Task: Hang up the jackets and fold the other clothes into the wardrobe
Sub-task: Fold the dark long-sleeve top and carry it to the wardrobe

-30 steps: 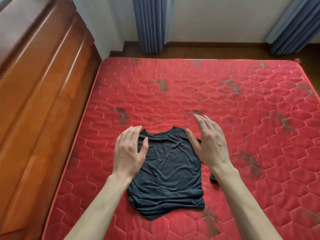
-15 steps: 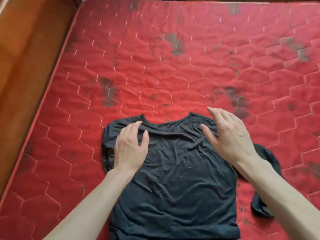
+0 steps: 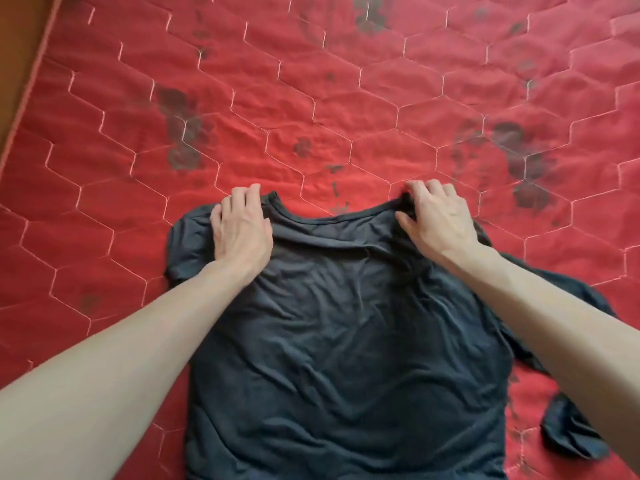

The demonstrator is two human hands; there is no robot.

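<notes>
A single head-worn view is aimed steeply down from close above a red quilted mattress [image 3: 346,98], with its left edge seen at far left and both forearms entering from the near edge.

T-shirt [image 3: 346,341] flat on mattress [image 3: 311,98], neckline away, sleeve trailing right.

A big red mattress [image 3: 346,98] fills almost the whole view. Thin pale lines stitch it into six-sided shapes, and dark smudgy marks [image 3: 181,133] dot it. A strip of brown wood [image 3: 15,46] shows at the top left corner.
</notes>
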